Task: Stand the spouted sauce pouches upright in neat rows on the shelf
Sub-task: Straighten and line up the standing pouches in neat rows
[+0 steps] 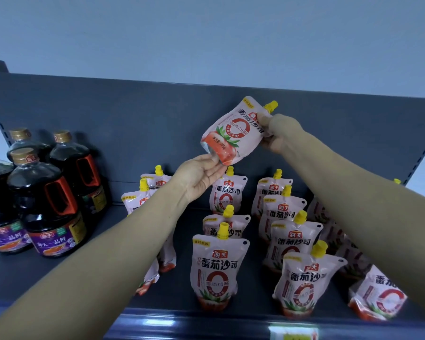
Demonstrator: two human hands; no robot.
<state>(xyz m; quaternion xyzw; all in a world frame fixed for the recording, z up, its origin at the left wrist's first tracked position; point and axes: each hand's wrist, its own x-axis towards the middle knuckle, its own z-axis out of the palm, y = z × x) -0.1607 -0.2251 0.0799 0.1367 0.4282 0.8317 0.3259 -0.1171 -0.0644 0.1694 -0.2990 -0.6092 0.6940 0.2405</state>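
A white and red sauce pouch with a yellow spout cap is held up in the air, tilted to the right, above the shelf. My right hand grips its top edge just below the spout. My left hand pinches its bottom left corner. Below, several matching pouches stand upright in rows on the dark shelf: a middle row with its front pouch, a right row with its front pouch, and a left row partly hidden by my left forearm.
Three large dark soy sauce bottles stand at the shelf's left. More pouches lie or lean at the far right behind my right arm. The shelf's back panel rises behind. A price tag strip runs along the front edge.
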